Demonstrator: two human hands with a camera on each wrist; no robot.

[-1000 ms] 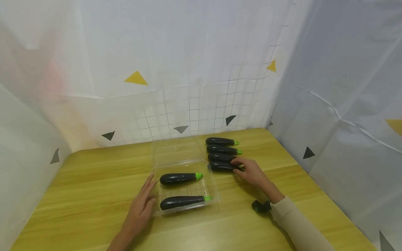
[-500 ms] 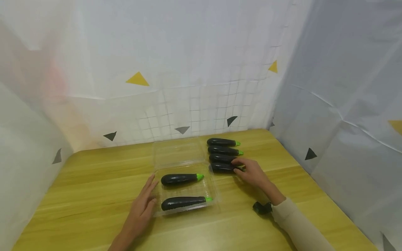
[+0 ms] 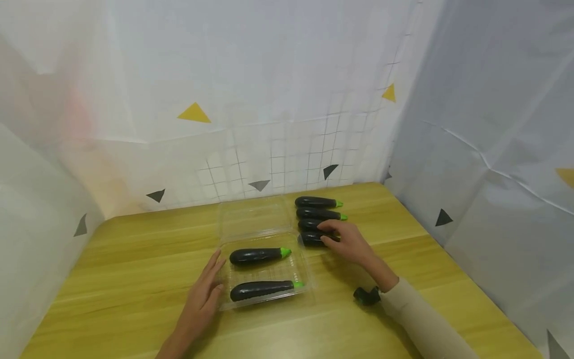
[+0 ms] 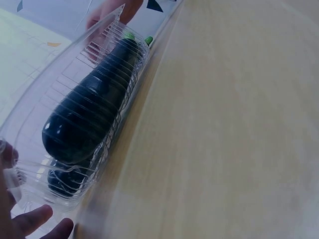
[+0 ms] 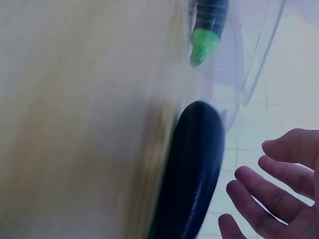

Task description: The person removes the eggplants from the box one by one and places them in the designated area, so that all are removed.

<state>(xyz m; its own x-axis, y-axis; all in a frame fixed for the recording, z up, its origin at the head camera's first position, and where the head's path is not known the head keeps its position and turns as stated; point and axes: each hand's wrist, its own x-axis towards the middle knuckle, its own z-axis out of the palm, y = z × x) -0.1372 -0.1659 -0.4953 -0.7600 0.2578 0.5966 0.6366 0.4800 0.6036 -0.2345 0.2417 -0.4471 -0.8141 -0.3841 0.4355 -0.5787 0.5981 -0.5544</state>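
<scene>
A clear plastic clamshell box (image 3: 264, 270) lies open on the table, holding two dark eggplants (image 3: 254, 256) with green stems, set apart with stems to the right. My left hand (image 3: 200, 299) is at the box's left side, fingers extended along it; the left wrist view has its fingers (image 4: 35, 219) close by the box's end. To the right of the box, several more eggplants (image 3: 318, 214) lie in a row. My right hand (image 3: 350, 244) hovers over the two nearest of them. In the right wrist view its fingers are spread, slightly bent, beside the nearest eggplant (image 5: 192, 164), with nothing gripped.
The box's clear lid (image 3: 254, 218) is folded back flat behind it. White sheeting (image 3: 287, 89) with coloured triangles walls in the wooden table (image 3: 134, 279) at the back and sides. A small black object (image 3: 366, 296) sits at my right cuff.
My right hand has shifted a little left along the two nearest eggplants, from their stem ends toward their middles. My left hand and the box have stayed in place.
</scene>
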